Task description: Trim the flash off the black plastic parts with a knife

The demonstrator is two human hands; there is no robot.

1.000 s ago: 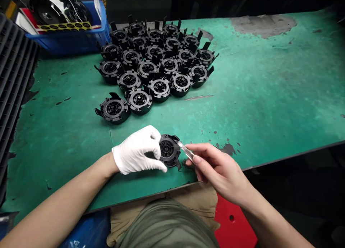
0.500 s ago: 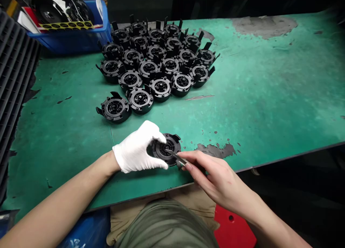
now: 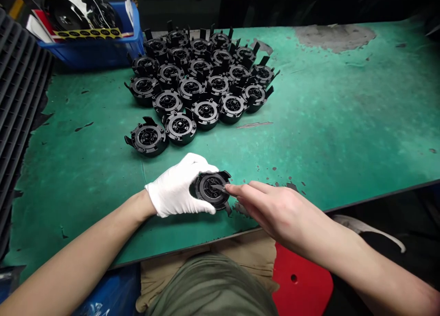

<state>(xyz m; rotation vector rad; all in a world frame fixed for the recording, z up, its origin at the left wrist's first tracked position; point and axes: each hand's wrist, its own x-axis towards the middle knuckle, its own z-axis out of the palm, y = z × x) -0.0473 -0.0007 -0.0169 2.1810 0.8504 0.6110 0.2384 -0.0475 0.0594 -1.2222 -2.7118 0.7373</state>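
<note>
A round black plastic housing with a ringed, ribbed face and clip-like tabs rests near the front edge of the green table. My left hand, in a white glove, grips its left side, with fingers around the upper rim and the thumb at the lower rim. My bare right hand pinches a slim pointed metal tool. The tool's tip is at the middle of the housing's face; whether it touches I cannot tell. My fingers hide most of its shaft.
Several similar black housings stand grouped on the green table beyond my hands. A blue bin with black parts is at the back left, beside a dark ribbed rack. A red stool-like piece lies below the table edge.
My right hand has turned and risen slightly, and the tool now lies flatter across the housing. The gloved fingers have shifted from over the face to the housing's upper rim.
</note>
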